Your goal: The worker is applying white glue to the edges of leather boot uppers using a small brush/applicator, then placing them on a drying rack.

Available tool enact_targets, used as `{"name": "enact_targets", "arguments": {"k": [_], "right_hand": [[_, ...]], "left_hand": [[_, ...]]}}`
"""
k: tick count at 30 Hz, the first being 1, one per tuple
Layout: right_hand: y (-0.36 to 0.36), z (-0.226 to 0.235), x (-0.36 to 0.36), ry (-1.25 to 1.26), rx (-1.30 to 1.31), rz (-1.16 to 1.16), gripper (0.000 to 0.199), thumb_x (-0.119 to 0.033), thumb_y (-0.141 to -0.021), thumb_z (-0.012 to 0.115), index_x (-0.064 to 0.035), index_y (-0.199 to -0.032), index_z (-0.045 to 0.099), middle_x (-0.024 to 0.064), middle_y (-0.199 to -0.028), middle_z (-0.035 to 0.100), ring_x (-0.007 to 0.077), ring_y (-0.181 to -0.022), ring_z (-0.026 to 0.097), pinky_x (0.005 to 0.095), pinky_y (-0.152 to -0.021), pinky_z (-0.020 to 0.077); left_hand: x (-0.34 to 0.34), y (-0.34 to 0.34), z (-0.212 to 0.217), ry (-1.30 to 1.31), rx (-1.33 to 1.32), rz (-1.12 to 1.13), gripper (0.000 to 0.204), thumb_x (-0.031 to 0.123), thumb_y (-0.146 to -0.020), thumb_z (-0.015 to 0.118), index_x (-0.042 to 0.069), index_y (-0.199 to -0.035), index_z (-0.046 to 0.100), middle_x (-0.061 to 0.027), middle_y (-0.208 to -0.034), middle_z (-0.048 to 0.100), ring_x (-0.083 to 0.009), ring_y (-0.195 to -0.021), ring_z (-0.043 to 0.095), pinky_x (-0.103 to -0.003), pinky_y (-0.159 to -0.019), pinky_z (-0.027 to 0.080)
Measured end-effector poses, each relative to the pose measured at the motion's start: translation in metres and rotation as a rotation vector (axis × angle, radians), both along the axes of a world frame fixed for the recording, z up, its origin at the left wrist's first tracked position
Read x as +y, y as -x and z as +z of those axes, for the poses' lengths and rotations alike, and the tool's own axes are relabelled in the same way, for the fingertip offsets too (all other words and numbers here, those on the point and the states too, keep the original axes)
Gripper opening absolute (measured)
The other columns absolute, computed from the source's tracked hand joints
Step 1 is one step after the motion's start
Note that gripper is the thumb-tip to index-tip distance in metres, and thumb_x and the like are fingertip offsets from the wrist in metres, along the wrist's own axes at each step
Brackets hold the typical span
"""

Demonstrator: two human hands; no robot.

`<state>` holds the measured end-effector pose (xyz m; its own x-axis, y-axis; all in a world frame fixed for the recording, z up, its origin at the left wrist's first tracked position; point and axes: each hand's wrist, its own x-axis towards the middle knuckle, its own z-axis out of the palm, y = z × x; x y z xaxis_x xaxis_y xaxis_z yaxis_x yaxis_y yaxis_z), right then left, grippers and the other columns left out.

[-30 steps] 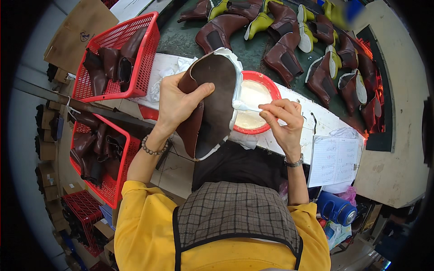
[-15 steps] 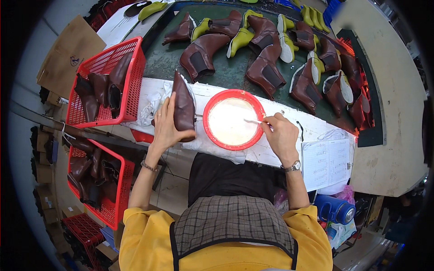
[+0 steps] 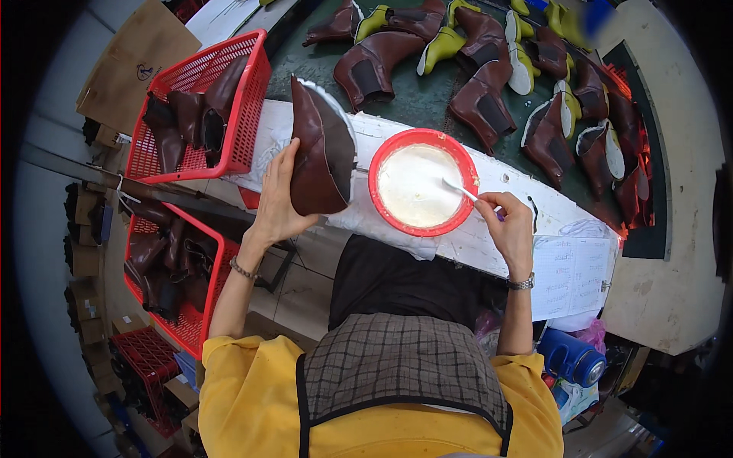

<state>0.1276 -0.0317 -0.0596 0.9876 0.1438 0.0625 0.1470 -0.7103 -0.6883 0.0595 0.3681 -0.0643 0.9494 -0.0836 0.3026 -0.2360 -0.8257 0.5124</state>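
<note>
My left hand (image 3: 276, 200) grips a brown leather boot (image 3: 311, 156) on its left side, thumb under its lower end. The boot stands raised and tilted, its pale-edged underside turned partly to the right. Between thumb and fingers of my right hand (image 3: 510, 233) is a thin pale brush (image 3: 460, 189), its tip over or in the creamy white paste (image 3: 412, 187). The paste sits in a round red bowl (image 3: 374, 183) between my hands. Whether the brush tip touches the paste, I cannot tell.
At left, a red basket (image 3: 256, 114) and a lower red basket (image 3: 217, 294) hold brown boots. Brown boots (image 3: 482, 107) and yellow-green shoe lasts (image 3: 440, 52) cover the green surface beyond. An open notebook (image 3: 569, 275) lies at right, above a blue flask (image 3: 569, 357).
My left hand has raised and turned the boot, so more of its underside shows. The right hand still holds the brush at the bowl. The whole view has shifted.
</note>
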Motion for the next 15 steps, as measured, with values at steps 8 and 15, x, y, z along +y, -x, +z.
{"name": "enact_targets", "arguments": {"k": [8, 15], "right_hand": [[0.002, 0.023, 0.045, -0.508, -0.101, 0.197, 0.013, -0.008, -0.089, 0.078, -0.0006, -0.099, 0.078, 0.0066, -0.084, 0.07, 0.0099, -0.071, 0.062, 0.0245, -0.063, 0.0465], [-0.037, 0.04, 0.052, -0.523, -0.39, 0.158, 0.015, -0.006, -0.083, 0.082, -0.0017, -0.098, 0.079, 0.0037, -0.088, 0.069, 0.0095, -0.071, 0.059, 0.0231, -0.06, 0.0435]], "left_hand": [[-0.039, 0.019, 0.04, 0.212, -0.059, -0.28, 0.13, 0.012, -0.057, 0.093, 0.0, -0.16, 0.015, -0.0265, -0.157, 0.03, -0.0434, -0.144, 0.034, -0.047, -0.118, 0.032], [-0.055, 0.021, 0.045, 0.248, -0.206, -0.337, 0.131, 0.018, -0.06, 0.097, -0.002, -0.159, 0.014, -0.0266, -0.153, 0.037, -0.0429, -0.138, 0.046, -0.045, -0.111, 0.042]]}}
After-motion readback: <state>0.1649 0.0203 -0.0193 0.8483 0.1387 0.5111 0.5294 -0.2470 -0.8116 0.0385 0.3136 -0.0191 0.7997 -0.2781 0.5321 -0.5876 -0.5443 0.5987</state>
